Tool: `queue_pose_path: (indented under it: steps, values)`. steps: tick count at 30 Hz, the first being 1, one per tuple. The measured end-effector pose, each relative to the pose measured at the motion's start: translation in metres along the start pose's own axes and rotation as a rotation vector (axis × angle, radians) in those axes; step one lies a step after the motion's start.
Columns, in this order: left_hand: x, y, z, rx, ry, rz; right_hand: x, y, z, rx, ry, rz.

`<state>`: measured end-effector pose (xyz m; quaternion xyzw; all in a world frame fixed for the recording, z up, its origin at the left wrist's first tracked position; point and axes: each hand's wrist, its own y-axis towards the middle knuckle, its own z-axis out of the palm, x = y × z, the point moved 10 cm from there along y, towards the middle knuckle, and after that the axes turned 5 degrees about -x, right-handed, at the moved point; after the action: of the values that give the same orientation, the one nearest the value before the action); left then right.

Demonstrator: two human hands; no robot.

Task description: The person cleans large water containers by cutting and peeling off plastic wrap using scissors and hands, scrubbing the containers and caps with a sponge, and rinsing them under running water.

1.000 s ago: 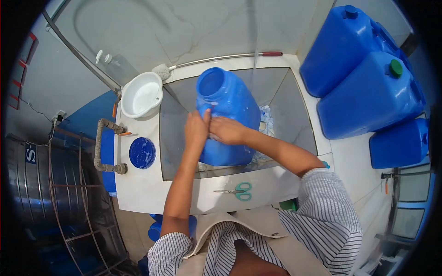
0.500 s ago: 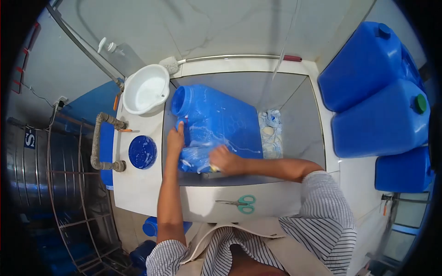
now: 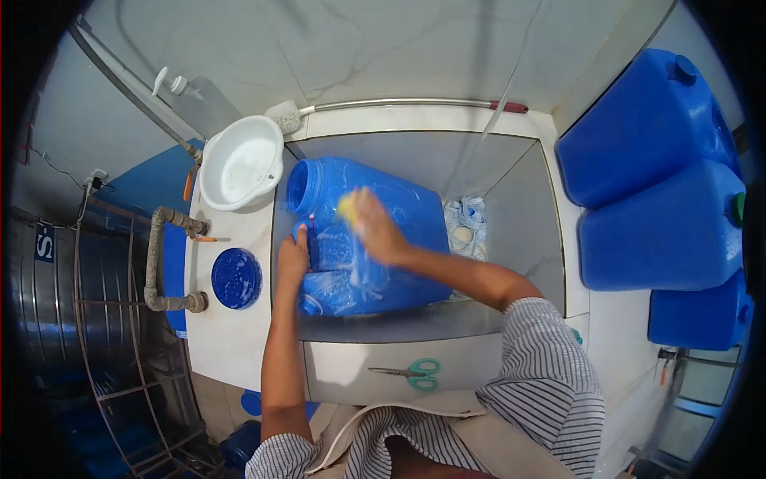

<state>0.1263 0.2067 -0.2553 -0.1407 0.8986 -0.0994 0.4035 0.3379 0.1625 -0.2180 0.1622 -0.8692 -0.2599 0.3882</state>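
A large blue jerrycan (image 3: 419,239) lies on its side in the grey sink (image 3: 523,207), its wide uncapped mouth facing left. White suds streak its upper side. My left hand (image 3: 293,257) is wrapped round the jerrycan's handle, just below the mouth. Against the soapy surface, my right hand (image 3: 379,230) presses a yellow sponge (image 3: 348,206), blurred by motion. A blue screw lid (image 3: 236,278) with suds on it rests on the counter left of the sink. Green-handled scissors (image 3: 421,374) lie on the front ledge.
A white basin (image 3: 209,172) stands at the back left beside a pump bottle (image 3: 206,102). The long-handled brush (image 3: 399,101) spans the back ledge. Several blue jerrycans (image 3: 638,136) line the right side. Crumpled plastic (image 3: 469,219) lies in the sink. Pipework (image 3: 155,247) rises at the left counter.
My right hand with the sponge has moved up and slightly left, from the jerrycan's near edge to its upper side near the mouth. My left hand keeps its hold.
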Motion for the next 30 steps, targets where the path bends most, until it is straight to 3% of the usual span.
queue_pose_path:
  steps: [1, 3, 4, 5, 6, 7, 9, 11, 13, 15, 17, 19, 20, 21, 22, 24, 26, 28, 30]
  values:
    - [-0.002, 0.001, 0.001, 0.016, -0.008, 0.003, -0.064, 0.014, 0.001, -0.088, 0.145, 0.243]
    - [-0.008, -0.002, 0.000, 0.007, 0.001, 0.000, -0.166, -0.014, 0.001, -0.162, -0.021, 0.407]
    - [-0.008, -0.003, 0.000, -0.002, 0.015, -0.001, -0.204, -0.053, -0.007, 0.052, -0.032, 0.660]
    - [-0.010, -0.002, -0.002, -0.014, 0.025, 0.001, -0.230, -0.108, -0.007, 0.067, -0.128, 0.586]
    - [-0.010, 0.001, -0.004, -0.018, 0.025, 0.005, -0.222, -0.147, -0.017, -0.040, 0.242, 0.750]
    - [-0.009, 0.003, -0.003, -0.018, 0.003, 0.008, -0.187, -0.181, -0.023, -0.034, -0.023, 0.824]
    - [-0.005, -0.001, 0.003, -0.003, -0.017, 0.003, -0.100, -0.222, 0.000, 0.177, -0.403, 0.758]
    - [-0.007, -0.002, 0.003, 0.029, -0.032, -0.011, 0.014, -0.150, -0.019, 0.017, 0.064, 0.590]
    - [-0.008, -0.005, 0.000, 0.007, -0.008, 0.000, 0.068, -0.048, -0.013, 0.211, -0.023, 0.059]
    - [-0.012, -0.004, -0.003, -0.013, 0.027, 0.009, 0.063, 0.020, -0.007, 0.041, -0.176, -0.107]
    - [-0.014, -0.008, -0.006, -0.030, 0.032, 0.034, -0.012, 0.073, 0.017, 0.095, -0.301, -0.098]
    - [-0.010, -0.007, -0.006, -0.035, 0.020, 0.034, -0.169, 0.034, 0.025, -0.064, 0.191, 0.715]
    - [-0.009, -0.007, -0.005, -0.026, 0.007, 0.035, -0.215, -0.006, 0.017, -0.036, 0.023, 0.753]
    - [-0.012, -0.008, -0.006, -0.027, 0.004, 0.042, -0.224, -0.046, -0.009, -0.104, -0.221, 0.581]
    - [-0.016, -0.009, -0.007, -0.027, 0.036, 0.042, -0.220, -0.099, -0.023, 0.032, -0.018, 0.928]
    - [-0.018, -0.007, -0.008, -0.029, 0.057, 0.038, -0.195, -0.191, -0.014, -0.096, -0.406, 1.026]
    - [-0.012, -0.004, -0.001, 0.018, -0.002, 0.032, -0.110, -0.180, 0.014, 0.059, -0.196, 0.775]
    - [-0.015, -0.011, 0.006, -0.015, 0.014, 0.079, -0.001, -0.073, -0.025, 0.028, 0.076, 0.456]
    - [-0.045, -0.035, 0.005, -0.068, 0.025, 0.211, 0.035, 0.005, -0.025, 0.109, -0.466, 0.015]
